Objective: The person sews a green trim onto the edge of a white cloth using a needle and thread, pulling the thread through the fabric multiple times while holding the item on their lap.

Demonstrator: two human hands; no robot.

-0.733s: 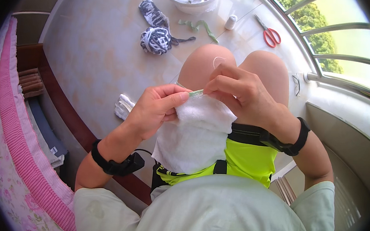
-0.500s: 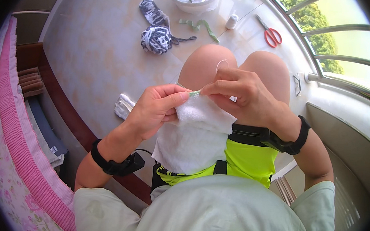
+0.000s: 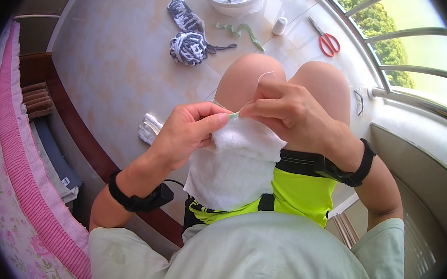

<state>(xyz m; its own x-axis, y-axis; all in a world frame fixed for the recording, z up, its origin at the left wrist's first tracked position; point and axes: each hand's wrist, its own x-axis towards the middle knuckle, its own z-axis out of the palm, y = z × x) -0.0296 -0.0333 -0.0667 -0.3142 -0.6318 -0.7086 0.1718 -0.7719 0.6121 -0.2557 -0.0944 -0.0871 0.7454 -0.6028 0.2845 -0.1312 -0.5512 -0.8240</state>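
A white fluffy cloth (image 3: 231, 167) with a green strip (image 3: 234, 115) along its upper edge lies over my lap. My left hand (image 3: 195, 129) pinches the cloth at this edge between thumb and forefinger. Close beside it, my right hand (image 3: 282, 107) is closed in a pinch, its fingertips at the green strip. A thin white thread (image 3: 259, 80) loops up from the right fingers, above my knee. Whether a needle sits between those fingertips is too small to make out.
On the tiled floor ahead lie grey-and-white yarn (image 3: 188, 47), a green ribbon (image 3: 241, 30), a thread spool (image 3: 279, 26) and red-handled scissors (image 3: 327, 43). A white basin (image 3: 235, 6) holds scraps. A white bundle (image 3: 150, 129) lies left, near the pink-edged bedding (image 3: 20, 148). Railings (image 3: 416, 68) stand at right.
My right hand has shifted very slightly left at the cloth's edge, and the thread loop has moved with it. My left hand keeps its pinch in nearly the same place.
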